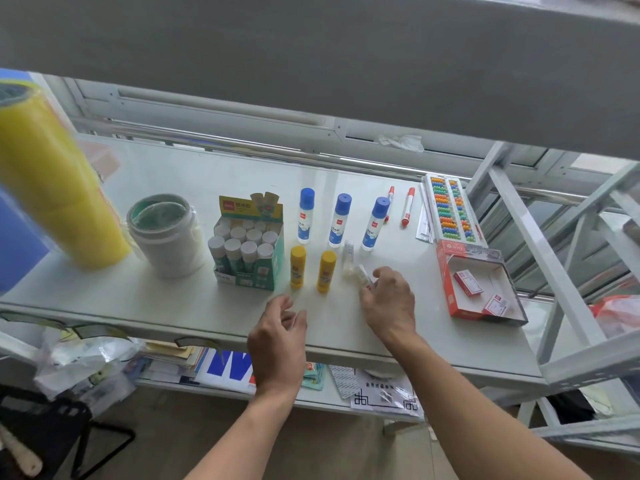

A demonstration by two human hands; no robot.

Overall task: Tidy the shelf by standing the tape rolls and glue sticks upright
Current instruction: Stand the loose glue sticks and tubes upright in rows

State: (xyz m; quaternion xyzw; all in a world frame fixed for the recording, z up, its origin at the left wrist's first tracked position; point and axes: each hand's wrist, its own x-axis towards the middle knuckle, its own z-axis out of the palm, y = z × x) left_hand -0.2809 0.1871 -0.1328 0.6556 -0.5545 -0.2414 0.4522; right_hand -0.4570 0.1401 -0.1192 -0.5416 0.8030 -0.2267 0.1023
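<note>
On the white shelf (166,299) stand two yellow glue sticks (298,267) and three blue-capped glue bottles (306,216), all upright. A clear glue stick (347,258) stands beside them. My right hand (388,303) is closed around another small clear glue stick (363,274), tilted, just right of the standing clear one. My left hand (278,336) hovers over the shelf's front edge with fingers curled apart, holding nothing. A stack of yellow tape rolls (52,181) and a stack of white tape rolls (166,233) stand upright at the left.
A green box of white-capped glue sticks (247,251) stands mid-shelf. Two red markers (408,206), a ruler (425,216), a colourful abacus (450,209) and an open red box (479,284) lie at the right. A lower shelf holds papers (225,367).
</note>
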